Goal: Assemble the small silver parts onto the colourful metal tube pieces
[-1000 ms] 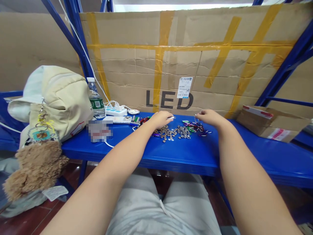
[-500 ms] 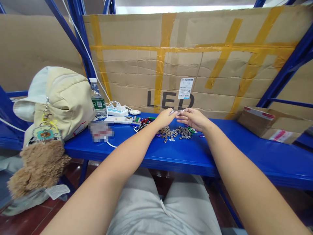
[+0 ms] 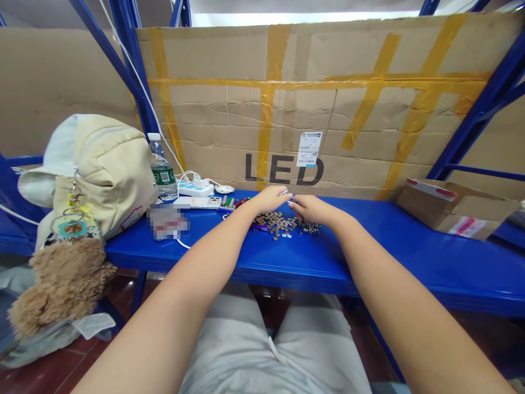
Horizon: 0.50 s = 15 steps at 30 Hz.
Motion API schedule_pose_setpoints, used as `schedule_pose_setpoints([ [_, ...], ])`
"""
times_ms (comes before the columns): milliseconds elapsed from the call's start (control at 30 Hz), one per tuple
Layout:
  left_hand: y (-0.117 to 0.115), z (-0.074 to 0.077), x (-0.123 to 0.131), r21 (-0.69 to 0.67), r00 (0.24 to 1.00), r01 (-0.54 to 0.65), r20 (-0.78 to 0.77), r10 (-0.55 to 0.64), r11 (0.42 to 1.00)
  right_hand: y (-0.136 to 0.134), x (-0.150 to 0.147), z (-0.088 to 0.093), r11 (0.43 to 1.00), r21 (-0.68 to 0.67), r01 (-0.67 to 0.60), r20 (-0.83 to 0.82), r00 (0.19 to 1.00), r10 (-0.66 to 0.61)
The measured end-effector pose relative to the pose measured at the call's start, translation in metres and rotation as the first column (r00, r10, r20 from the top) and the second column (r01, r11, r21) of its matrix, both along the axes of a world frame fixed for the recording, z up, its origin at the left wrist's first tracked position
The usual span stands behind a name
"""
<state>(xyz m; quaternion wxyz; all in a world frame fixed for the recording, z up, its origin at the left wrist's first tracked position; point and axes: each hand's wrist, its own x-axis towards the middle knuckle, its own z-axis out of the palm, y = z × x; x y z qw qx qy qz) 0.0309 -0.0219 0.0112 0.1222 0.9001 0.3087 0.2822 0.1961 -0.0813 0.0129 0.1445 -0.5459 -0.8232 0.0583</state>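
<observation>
My left hand [image 3: 275, 199] is closed in a pinch above the blue table, with a small silvery piece [image 3: 290, 201] at its fingertips, too small to name. My right hand [image 3: 310, 209] meets it from the other side, its fingers curled in. Whether its fingertips grip the same piece is hard to make out. Below both hands lies a spread of small round bronze-coloured discs [image 3: 283, 221]. Small dark metal parts [image 3: 310, 227] are heaped under my right hand, partly hidden by it. A purple tube-like piece [image 3: 259, 227] rests by the discs, under my left forearm.
Left on the blue table [image 3: 394, 246] are a phone [image 3: 200, 202], a power strip [image 3: 194, 189], a water bottle [image 3: 163, 169] and a cream bag [image 3: 110, 158] with a plush charm. An open carton [image 3: 455, 210] stands right. A large cardboard sheet [image 3: 229, 120] backs the table.
My right hand has turned palm-down and lowered over the dark metal parts, its fingers curling in. My left hand has shifted slightly left and down, still pinched. The view has moved a little.
</observation>
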Motion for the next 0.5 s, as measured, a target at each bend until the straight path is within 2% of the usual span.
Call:
schedule_pose_setpoints([
  [100,-0.001,0.001,0.0,-0.014,1.0,0.003,0.0,-0.003,1.0,-0.004,-0.008,0.001,1.0,0.0,0.029,0.078,0.997,-0.029],
  [200,0.0,0.001,0.0,0.0,1.0,-0.003,0.027,0.003,1.0,-0.002,-0.011,0.001,0.99,0.114,0.086,0.137,0.985,-0.102],
  [367,-0.001,0.0,-0.003,0.034,0.997,-0.025,-0.068,0.028,0.999,0.009,0.003,-0.002,0.975,0.181,0.128,0.032,0.99,-0.135],
  [500,-0.002,-0.002,-0.003,0.071,0.991,0.042,-0.129,-0.033,0.997,0.009,0.005,-0.002,0.972,0.188,0.139,-0.003,0.99,-0.141],
])
